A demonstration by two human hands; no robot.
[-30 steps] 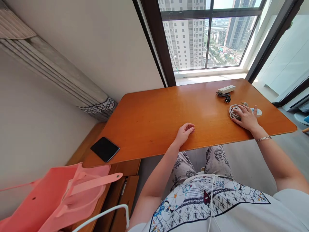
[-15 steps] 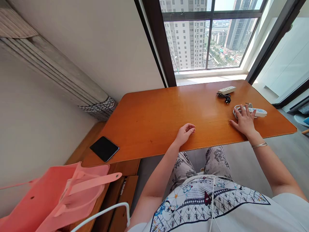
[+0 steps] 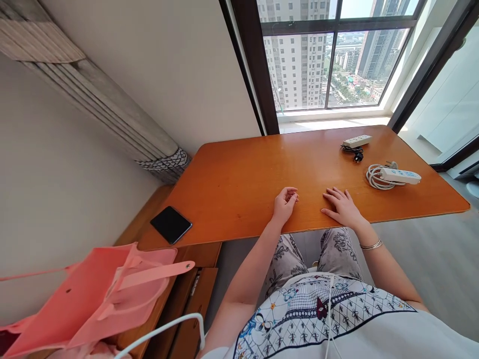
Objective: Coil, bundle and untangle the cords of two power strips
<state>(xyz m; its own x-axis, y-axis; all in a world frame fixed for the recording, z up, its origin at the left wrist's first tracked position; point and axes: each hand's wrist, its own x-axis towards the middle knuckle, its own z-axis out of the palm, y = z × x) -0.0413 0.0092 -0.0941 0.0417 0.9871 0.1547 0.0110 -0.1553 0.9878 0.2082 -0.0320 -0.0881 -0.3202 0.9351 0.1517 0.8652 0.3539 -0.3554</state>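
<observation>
Flat on the wooden table [image 3: 239,174], near its front edge, my right hand [image 3: 342,207] rests with fingers spread and nothing under them that I can see. My left hand [image 3: 286,205] lies on its side just to the left, fingers loosely curled and a little apart from the thumb, holding nothing visible. To the right of my right hand, apart from it, is a white power strip [image 3: 401,175] with its coiled white cable [image 3: 377,178]. Behind that sits a second power strip [image 3: 357,141], with a bundled black cable and plug [image 3: 354,151] before it.
A dark-screened tablet or phone [image 3: 171,224] lies at the table's left front corner. Left of my body, an open pink bag [image 3: 93,294] stands on a wooden surface, beside a white curved bar or cord [image 3: 164,326]. A window [image 3: 333,65] is behind the table, a tied curtain [image 3: 112,119] at left.
My right hand has moved left off the white power strip and its cable, down onto the bare tabletop. My left hand stays about where it was. The view has shifted slightly.
</observation>
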